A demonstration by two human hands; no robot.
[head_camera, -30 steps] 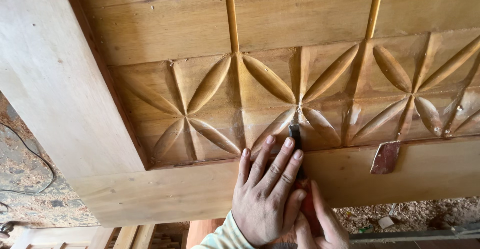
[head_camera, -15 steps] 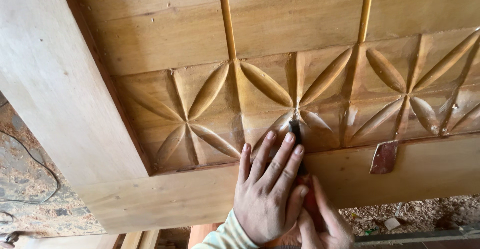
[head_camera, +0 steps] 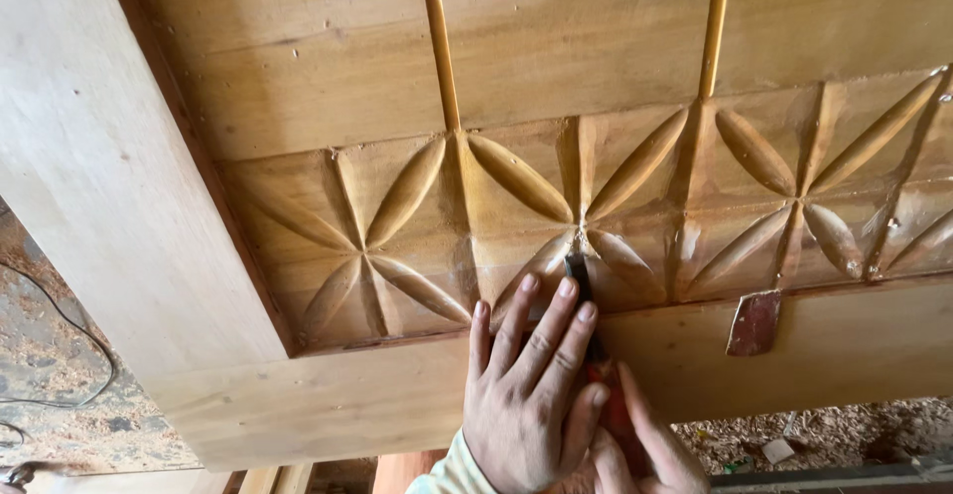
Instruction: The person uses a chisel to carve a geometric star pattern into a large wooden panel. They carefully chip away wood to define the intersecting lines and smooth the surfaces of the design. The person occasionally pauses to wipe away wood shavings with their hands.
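A thin cable [head_camera: 60, 375] lies on the dusty floor [head_camera: 69, 424] at far left. My left hand [head_camera: 526, 395] rests flat on the carved wooden panel [head_camera: 417, 216], fingers spread and steadying the dark chisel [head_camera: 579, 281], its tip in the groove where the petals meet. My right hand [head_camera: 640, 449] is closed around the chisel's red handle. A small reddish scraper [head_camera: 754, 323] lies on the frame further right.

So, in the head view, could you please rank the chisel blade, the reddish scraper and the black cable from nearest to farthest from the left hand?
1. Chisel blade, under the left hand fingers.
2. Reddish scraper, right, on the lower rail.
3. Black cable, far left, on the floor.
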